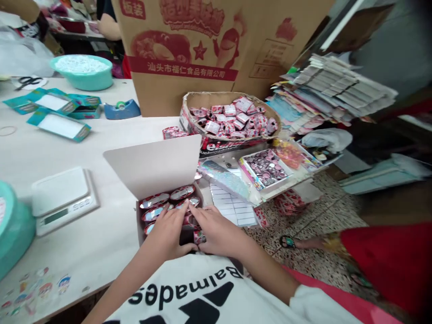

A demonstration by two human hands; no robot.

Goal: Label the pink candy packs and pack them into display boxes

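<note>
An open white cardboard box [153,166] stands before me, its lid raised at the back. Shiny red-and-white small packs [154,201] stand in rows inside it. My left hand [170,231] reaches in over the packs with its fingers stretched out and spread. From the other side my right hand [218,229] lies over the box's right part, fingers also extended. The index fingertips nearly meet above the packs, and the thumbs come together near the front edge. Between the hands a few packs and a dark gap show. Parts of the packs are hidden under the fingers.
Behind the box stands a cut-down carton [192,96] heaped with similar packs. On the left are a white scale [64,198], teal basins [86,81], a blue tape dispenser [122,110] and teal boxes [60,123]. A tray of small round pieces [266,168] sits right; a person's foot [288,242] shows beyond.
</note>
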